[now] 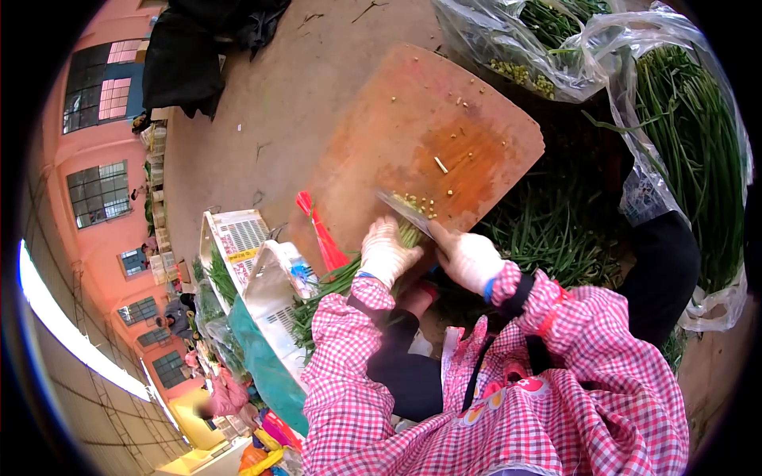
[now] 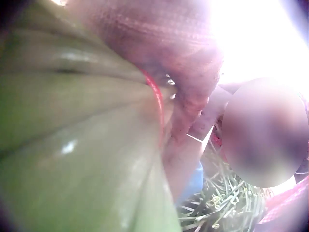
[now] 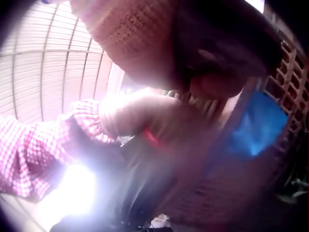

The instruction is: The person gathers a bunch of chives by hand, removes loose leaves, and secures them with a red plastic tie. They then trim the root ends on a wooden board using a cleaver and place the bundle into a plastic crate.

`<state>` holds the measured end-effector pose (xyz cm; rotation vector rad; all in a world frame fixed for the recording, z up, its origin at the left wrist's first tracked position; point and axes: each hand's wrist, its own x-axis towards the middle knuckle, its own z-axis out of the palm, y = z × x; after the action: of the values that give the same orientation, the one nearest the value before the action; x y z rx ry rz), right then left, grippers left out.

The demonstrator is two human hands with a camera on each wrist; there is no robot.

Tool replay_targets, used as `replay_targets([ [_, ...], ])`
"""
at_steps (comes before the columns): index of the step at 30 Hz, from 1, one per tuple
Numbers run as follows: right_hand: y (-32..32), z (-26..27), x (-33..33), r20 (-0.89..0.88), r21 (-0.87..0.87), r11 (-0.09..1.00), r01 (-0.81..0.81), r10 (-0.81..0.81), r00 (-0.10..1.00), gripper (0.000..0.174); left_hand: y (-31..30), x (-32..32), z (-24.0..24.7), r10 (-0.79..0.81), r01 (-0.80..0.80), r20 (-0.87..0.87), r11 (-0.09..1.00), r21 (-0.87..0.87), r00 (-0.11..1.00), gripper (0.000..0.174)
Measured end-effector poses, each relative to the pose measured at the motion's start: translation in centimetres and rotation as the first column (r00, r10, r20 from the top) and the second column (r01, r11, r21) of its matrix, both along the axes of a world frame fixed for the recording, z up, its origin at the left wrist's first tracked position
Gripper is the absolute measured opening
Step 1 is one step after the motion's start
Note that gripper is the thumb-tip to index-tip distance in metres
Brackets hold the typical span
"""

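In the head view, the left hand (image 1: 386,252), in a pale glove, grips a bundle of green stalks (image 1: 409,235) on a worn wooden board (image 1: 381,119). The gloved right hand (image 1: 470,258) holds a knife (image 1: 406,209), its blade lying across the stalk ends. Small cut pieces (image 1: 427,205) lie just beyond the blade. In the left wrist view, a red band (image 2: 157,99) circles the large green bundle (image 2: 77,130) beside the left hand (image 2: 169,53). Blur in the right wrist view hides the knife; the right hand (image 3: 145,43) is near the stalks.
Red ties (image 1: 321,234) lie at the board's left edge, by a white crate (image 1: 238,238). Loose greens (image 1: 548,230) lie below right of the board. Plastic bags of long stalks (image 1: 686,151) stand at the right. A black cloth (image 1: 184,63) is at the upper left.
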<state>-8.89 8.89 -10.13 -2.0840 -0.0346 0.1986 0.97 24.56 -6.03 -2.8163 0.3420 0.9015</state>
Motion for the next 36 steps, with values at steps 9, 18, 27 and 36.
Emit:
replay_targets([
  [9, -4.7, 0.8, 3.4, 0.119, -0.162, 0.985, 0.065, -0.046, 0.992, 0.032, 2.5, 0.0, -1.0, -0.002, 0.023, 0.077, 0.959, -0.283, 0.997, 0.084],
  [18, -8.4, 4.1, 1.4, 0.402, -0.454, 0.862, 0.225, -0.028, 0.915, 0.057, 3.5, -3.7, 8.6, 0.059, 0.022, 0.123, 0.822, -0.568, 0.991, 0.083],
  [27, 1.0, 17.0, -2.5, 0.264, 0.639, 0.578, -0.507, 0.455, 0.851, 0.108, 5.7, -14.2, 27.0, 0.063, -0.120, -0.133, -0.182, -0.976, 0.989, 0.082],
  [36, -1.8, 17.5, -10.5, 0.013, 0.835, 0.479, -0.271, 0.475, 0.880, 0.088, 3.0, -18.9, 23.7, 0.360, 0.127, -0.056, -0.465, -0.876, 0.931, 0.093],
])
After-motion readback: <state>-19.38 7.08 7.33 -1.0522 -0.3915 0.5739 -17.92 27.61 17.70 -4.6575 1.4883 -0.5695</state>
